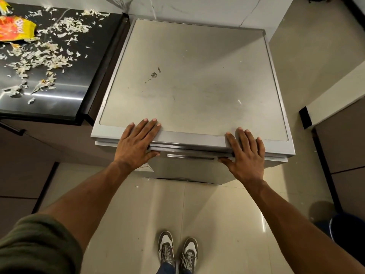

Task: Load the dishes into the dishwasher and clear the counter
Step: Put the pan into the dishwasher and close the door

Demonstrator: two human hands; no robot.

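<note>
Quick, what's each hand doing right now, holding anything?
Left hand: open, fingers flat on the dishwasher top's front edge, holding nothing.
Right hand: open, flat on the same edge, holding nothing.

- The snack packet [13, 29] on the black counter [59, 103] is cut off by the left edge; its print is too blurred to read.
- The counter itself runs out of view at the left.
- The dishwasher [189, 76] shows only its top; its front is foreshortened, and the label [147, 168] there is unreadable.
- The left hand [136, 144] hides its own palm and the rim beneath.
- The dark blue bin [347, 230] is cropped at right.
</note>
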